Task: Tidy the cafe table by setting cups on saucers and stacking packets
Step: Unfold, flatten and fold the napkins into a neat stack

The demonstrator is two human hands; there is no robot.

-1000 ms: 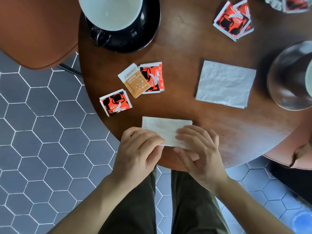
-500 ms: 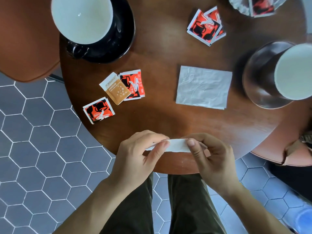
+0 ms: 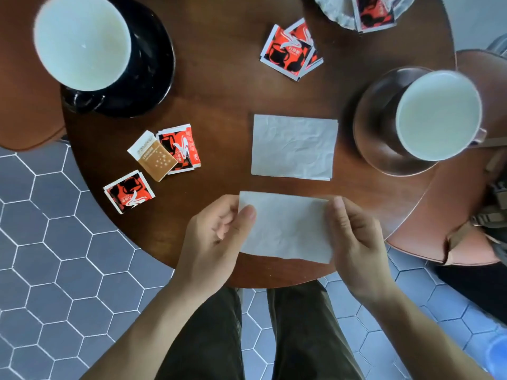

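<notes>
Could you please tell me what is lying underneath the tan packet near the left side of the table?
The tan packet overlaps the left edge of a red packet, which rests on the table. Layered edges suggest more red packets beneath, but their number is hidden.

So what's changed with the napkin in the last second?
Both hands, left hand and right hand, lifted the napkin off the table edge, turned it up and now hold it spread flat between their grips. The other napkin, packets and cups stayed put.

napkin lifted off table, now held flat between both hands
</notes>
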